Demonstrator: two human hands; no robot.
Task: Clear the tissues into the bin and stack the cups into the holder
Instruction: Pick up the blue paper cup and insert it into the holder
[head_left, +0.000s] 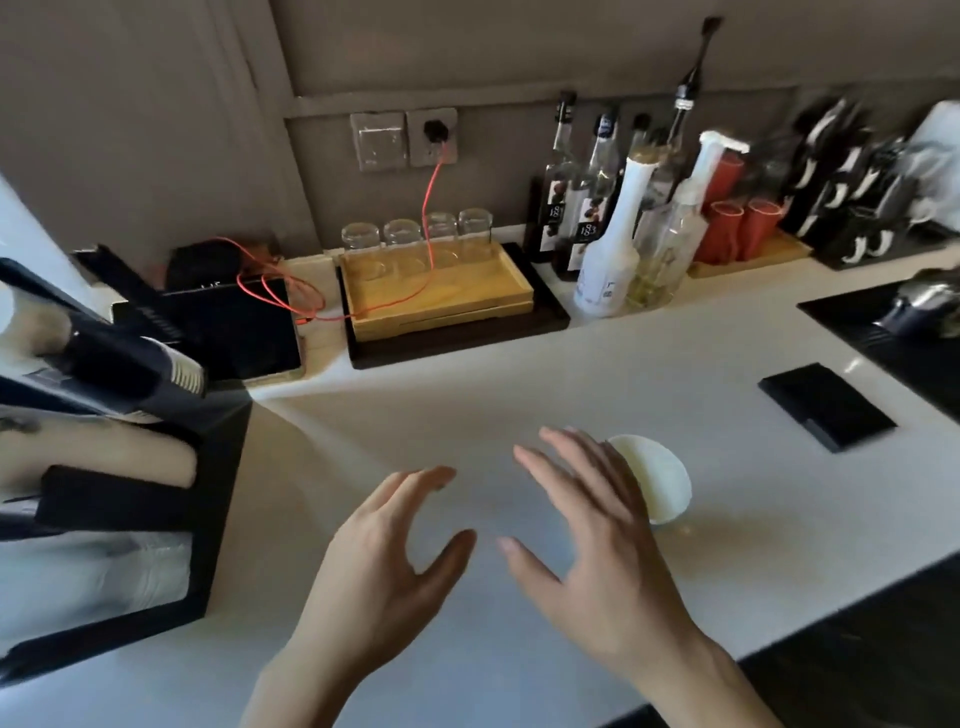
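A white paper cup (657, 478) sits on the pale counter (597, 379), near its front edge, partly hidden behind the fingers of the right hand (592, 540). That hand hovers with fingers spread and empty, just beside the cup; whether it touches the cup cannot be told. The left hand (384, 566) is held next to it, also spread wide and holding nothing. A black holder (208, 519) with sleeves of cups stands at the left edge. Farther back, upturned glasses (415, 234) rest on a wooden tray (441, 291), with syrup bottles (597, 197) and red cups (737, 223) to the right
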